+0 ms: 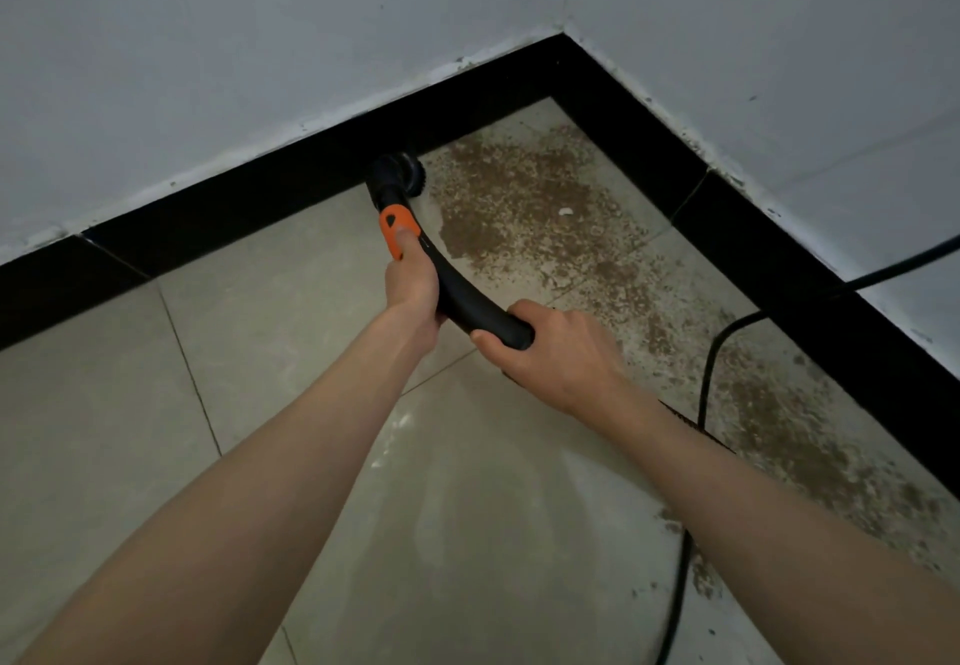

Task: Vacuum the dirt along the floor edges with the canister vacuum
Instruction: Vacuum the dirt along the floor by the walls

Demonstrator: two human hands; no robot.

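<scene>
Both hands are on the vacuum's curved black handle tube (467, 295), which arcs from the near right up toward the far wall. The left hand (413, 282) wraps the tube just below the orange slider (397, 228), its thumb laid flat on the orange part; the right hand (550, 352) grips the nearer end, fingers curled round it from above. At the far end the round brush nozzle (397, 173) sits on the tiled floor (291, 259), right against the black skirting (291, 181) of the left wall. Just to its right, brown dirt (519, 191) spreads thickly into the corner, with a small white scrap (563, 211) lying in it, and more dirt (779, 436) trails along the right-hand skirting toward the near side. A black cable (711, 368) runs from the right wall across that dirt band and on toward the near edge. The tube looks like stiff, light plastic, so I would expect it to steer easily with this two-handed hold, the forward hand guiding and the rear hand pushing; the bristles seem soft enough to press into the edge. The dirt looks dry and loose. The canister itself, and whatever it has collected, is out of sight, so I cannot say how full it is. Most of the dirt looks still to be done.
</scene>
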